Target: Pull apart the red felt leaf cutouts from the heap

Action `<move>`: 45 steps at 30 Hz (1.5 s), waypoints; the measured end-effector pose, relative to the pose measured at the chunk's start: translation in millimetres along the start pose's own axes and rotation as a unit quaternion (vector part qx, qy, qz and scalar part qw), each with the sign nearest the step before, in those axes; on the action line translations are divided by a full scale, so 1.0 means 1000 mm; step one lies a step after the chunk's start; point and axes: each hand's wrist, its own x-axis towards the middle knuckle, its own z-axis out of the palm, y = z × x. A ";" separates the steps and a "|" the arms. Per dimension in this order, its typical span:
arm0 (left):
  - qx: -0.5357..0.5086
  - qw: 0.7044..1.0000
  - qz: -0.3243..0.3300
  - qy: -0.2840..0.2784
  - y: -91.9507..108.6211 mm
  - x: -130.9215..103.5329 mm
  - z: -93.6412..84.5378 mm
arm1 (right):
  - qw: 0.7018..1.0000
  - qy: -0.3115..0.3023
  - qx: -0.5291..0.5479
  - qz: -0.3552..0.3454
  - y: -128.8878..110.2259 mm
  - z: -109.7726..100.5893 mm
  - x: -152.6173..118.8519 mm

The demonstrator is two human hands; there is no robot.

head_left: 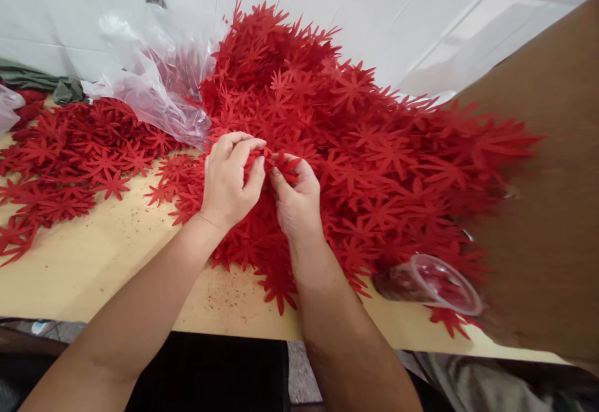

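A big heap of red flower-shaped cutouts (pixel 365 150) with narrow pointed petals rises in front of me. At its near side, my left hand (pixel 230 178) is closed with thumb and fingers on red cutout petals. My right hand (pixel 299 196) pinches a red flower cutout (pixel 289 167) between thumb and forefinger, close beside the left fingertips. The fingers partly cover the held petals, so I cannot tell whether both hands grip the same piece.
A second pile of red cutouts (pixel 88 143) lies left on the wooden table (pixel 126 262). Behind is a clear plastic bag (pixel 163 81) against the tiled wall (pixel 374 6). A transparent plastic cup (pixel 435 284) lies tipped near the front edge, beside a brown panel (pixel 547 200).
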 end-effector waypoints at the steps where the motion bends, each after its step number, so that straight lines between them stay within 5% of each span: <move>1: -0.018 1.000 0.011 -0.019 0.000 -0.001 0.002 | 1.000 0.002 0.000 -0.011 0.000 0.000 0.000; 8: -0.130 0.984 -0.063 -0.101 -0.011 -0.005 0.016 | 0.997 0.063 -0.045 -0.027 0.000 0.001 0.002; 15: -0.157 0.976 -0.146 -0.039 -0.014 0.003 0.013 | 0.998 -0.005 -0.055 0.008 -0.007 0.004 -0.004; 25: -0.238 0.947 -0.215 -0.007 -0.010 0.003 0.015 | 0.996 0.021 -0.086 -0.007 -0.009 0.006 -0.006; 32: -0.269 0.915 -0.288 0.084 -0.023 0.014 0.011 | 1.000 0.020 -0.017 -0.011 -0.005 0.003 -0.001; 45: -0.331 0.904 -0.262 -0.071 -0.013 0.010 0.011 | 0.993 0.049 -0.088 -0.059 -0.006 0.003 -0.004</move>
